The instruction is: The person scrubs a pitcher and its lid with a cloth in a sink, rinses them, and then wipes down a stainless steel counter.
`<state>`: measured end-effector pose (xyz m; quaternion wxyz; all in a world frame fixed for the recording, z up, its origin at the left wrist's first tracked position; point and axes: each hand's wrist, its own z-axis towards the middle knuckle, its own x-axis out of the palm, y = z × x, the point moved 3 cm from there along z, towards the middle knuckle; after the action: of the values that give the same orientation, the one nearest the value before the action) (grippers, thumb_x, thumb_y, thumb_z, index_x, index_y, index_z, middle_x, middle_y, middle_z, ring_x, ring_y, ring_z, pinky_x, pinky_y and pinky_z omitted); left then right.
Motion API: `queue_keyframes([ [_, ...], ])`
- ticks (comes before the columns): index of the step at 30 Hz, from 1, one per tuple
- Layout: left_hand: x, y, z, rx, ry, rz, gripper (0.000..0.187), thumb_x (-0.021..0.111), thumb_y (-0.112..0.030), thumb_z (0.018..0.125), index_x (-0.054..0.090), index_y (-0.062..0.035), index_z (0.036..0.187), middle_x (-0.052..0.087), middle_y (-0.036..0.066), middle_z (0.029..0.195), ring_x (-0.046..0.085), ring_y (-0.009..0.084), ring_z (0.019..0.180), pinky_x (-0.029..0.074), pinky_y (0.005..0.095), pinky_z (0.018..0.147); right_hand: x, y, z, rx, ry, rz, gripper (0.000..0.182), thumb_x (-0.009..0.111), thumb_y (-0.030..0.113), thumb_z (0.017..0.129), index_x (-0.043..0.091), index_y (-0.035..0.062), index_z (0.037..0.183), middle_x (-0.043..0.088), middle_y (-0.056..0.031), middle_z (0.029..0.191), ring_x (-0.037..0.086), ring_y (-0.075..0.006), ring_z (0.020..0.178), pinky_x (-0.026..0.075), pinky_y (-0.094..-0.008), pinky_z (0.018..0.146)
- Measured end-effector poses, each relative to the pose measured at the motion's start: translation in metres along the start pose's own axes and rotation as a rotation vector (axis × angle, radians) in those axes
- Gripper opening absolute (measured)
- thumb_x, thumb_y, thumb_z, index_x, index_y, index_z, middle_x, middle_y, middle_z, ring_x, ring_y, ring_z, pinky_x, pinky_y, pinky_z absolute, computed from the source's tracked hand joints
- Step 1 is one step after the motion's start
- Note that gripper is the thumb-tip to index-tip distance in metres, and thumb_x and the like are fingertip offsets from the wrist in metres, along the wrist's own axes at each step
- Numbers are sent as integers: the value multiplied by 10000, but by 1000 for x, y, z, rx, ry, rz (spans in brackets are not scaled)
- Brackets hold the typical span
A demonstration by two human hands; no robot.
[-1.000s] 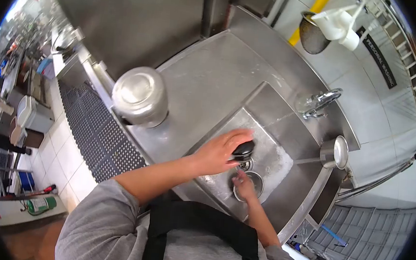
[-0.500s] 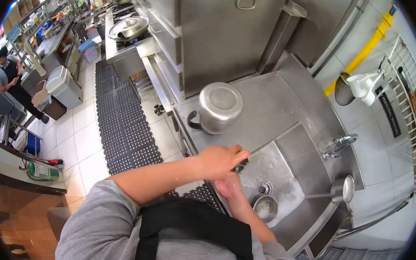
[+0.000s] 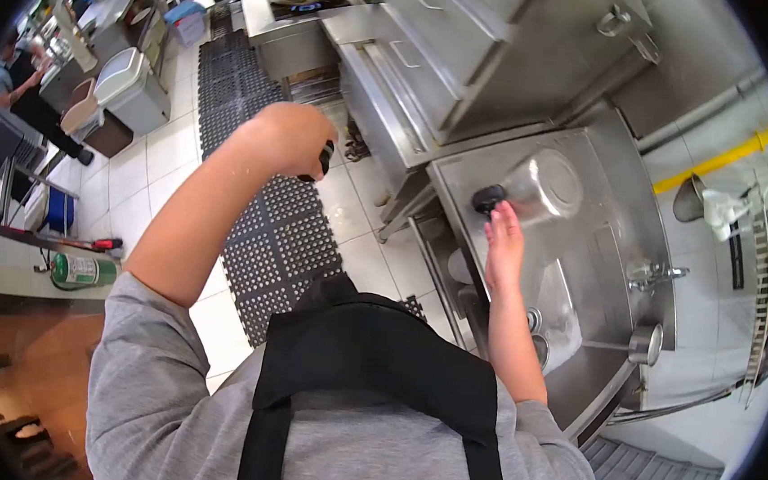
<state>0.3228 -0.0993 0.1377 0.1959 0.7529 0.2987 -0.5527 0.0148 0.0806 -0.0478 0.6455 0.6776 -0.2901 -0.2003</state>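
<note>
My left hand (image 3: 294, 141) is closed on a black-handled tool (image 3: 325, 158), held out over the floor mat. Only part of the dark handle shows; the rest is hidden. My right hand (image 3: 504, 249) reaches over the sink counter with its fingers stretched out. Its fingertips are right at the black handle (image 3: 488, 199) of an upside-down metal pitcher (image 3: 551, 186). Below my right hand, the steel sink basin (image 3: 562, 295) holds suds, and a small metal bowl (image 3: 540, 348) is partly hidden by my forearm.
A long-handled metal pot (image 3: 645, 345) rests at the sink's right edge, near the faucet (image 3: 656, 278). Steel drawers (image 3: 416, 58) stand behind the counter. Black perforated matting (image 3: 280, 241) covers the aisle floor. A person (image 3: 30, 90) stands at far left beside a white bin (image 3: 131, 89).
My left hand has swung left, away from the sink, carrying the tool. My right hand has risen from the sink to the pitcher's handle. The view has turned left.
</note>
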Motion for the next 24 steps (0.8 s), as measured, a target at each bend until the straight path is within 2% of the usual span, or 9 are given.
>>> queue_keyframes([
  [5,-8,64,-34,-132,26,11,542,781,-287,695,636,-131,1193,677,147,1035,644,322,968,510,394,855,26,-2,14,50,-55,28,563,587,246,944,357,30,1410,435,-78,1419,404,-195,1299,295,-389,1081],
  [8,-4,89,-49,-168,15,30,540,774,-288,708,632,-146,1209,678,139,1045,647,312,971,514,388,862,30,-10,31,146,-15,100,688,571,390,932,257,100,1471,287,-94,1529,214,-249,1425,67,-483,1140],
  [11,3,106,-65,-213,-12,25,532,768,-301,719,632,-158,1212,680,128,1050,649,300,977,515,383,866,36,-21,52,276,4,52,764,586,469,900,221,149,1490,195,-73,1566,106,-236,1453,44,-510,1134],
  [15,13,124,-89,-338,1,-16,529,752,-357,734,631,-177,1217,684,104,1052,652,283,981,516,376,867,44,-28,76,270,46,194,685,601,529,870,354,176,1403,355,-50,1441,172,-204,1399,41,-505,1126],
  [16,17,127,-95,-355,0,-28,529,752,-357,734,631,-177,1217,684,104,1052,652,283,981,516,376,867,45,-26,78,224,-35,84,529,614,526,864,498,154,1221,524,-33,1200,412,-194,1214,266,-458,1059],
  [17,20,131,-100,-393,22,-29,526,743,-373,740,631,-183,1217,685,98,1052,653,282,974,517,377,860,47,-27,77,227,-16,74,529,614,526,864,498,154,1221,524,-33,1200,412,-194,1214,266,-458,1059],
  [19,29,140,-114,-458,47,-40,522,733,-389,746,632,-189,1217,686,91,1051,655,281,968,518,378,854,43,-25,65,49,-227,-167,348,592,439,914,553,108,1015,595,-25,985,543,-154,941,443,-345,833],
  [21,39,146,-127,-505,76,-51,511,691,-444,793,617,-193,1232,675,71,1097,641,258,1029,521,374,867,57,-8,39,-236,-151,2,286,523,337,977,499,95,825,531,-5,732,495,-123,667,420,-286,617],
  [24,59,153,-148,-579,61,-78,508,697,-436,783,625,-187,1219,682,93,1066,644,257,1019,519,378,860,86,35,-12,-128,-85,171,295,462,293,1009,458,92,794,452,-4,687,440,-119,614,394,-291,556],
])
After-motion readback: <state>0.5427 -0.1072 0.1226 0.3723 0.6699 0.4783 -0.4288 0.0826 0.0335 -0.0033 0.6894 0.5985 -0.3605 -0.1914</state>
